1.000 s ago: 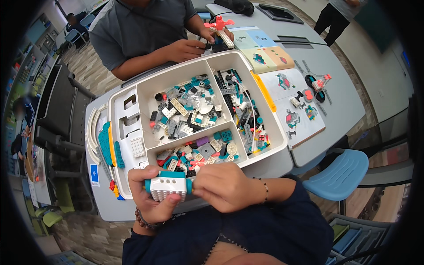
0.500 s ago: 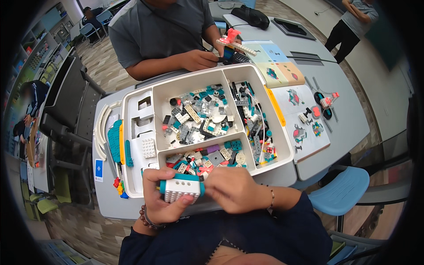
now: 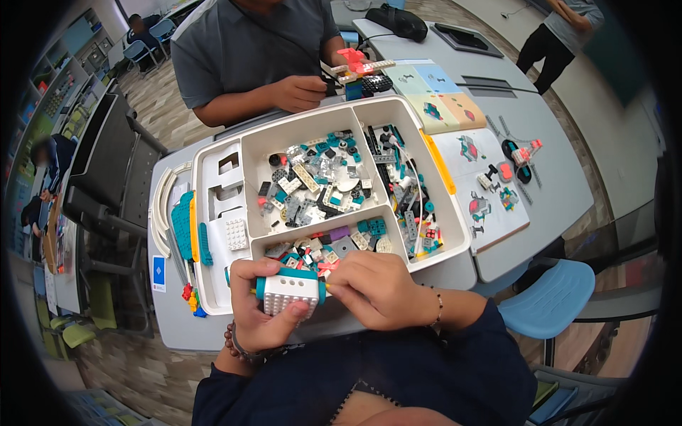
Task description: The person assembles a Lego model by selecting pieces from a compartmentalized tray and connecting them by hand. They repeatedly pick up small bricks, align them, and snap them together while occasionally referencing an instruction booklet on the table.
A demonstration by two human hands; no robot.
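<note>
A white and teal building-block unit (image 3: 291,291), with studs on the side toward me and round holes along its upper strip, is held over the front edge of the tray. My left hand (image 3: 264,305) is closed around its left end, thumb on the studded side. Closed in a pinch, my right hand (image 3: 380,291) meets the unit's right end. A small yellow piece (image 3: 327,285) shows between its fingertips and the unit; the rest of it is hidden by the fingers. Another bit of yellow peeks out at the left end.
A white sorting tray (image 3: 298,113) full of loose bricks lies just beyond my hands. Across the table, a person's hand (image 3: 298,94) works at a coral and blue brick model (image 3: 353,71). Open instruction booklets (image 3: 472,177) and a small wheeled model (image 3: 522,157) are on the right.
My right fingertips have shifted slightly away from the unit's right end, showing yellow there. Across the table, the person's coral model has turned and moved left.
</note>
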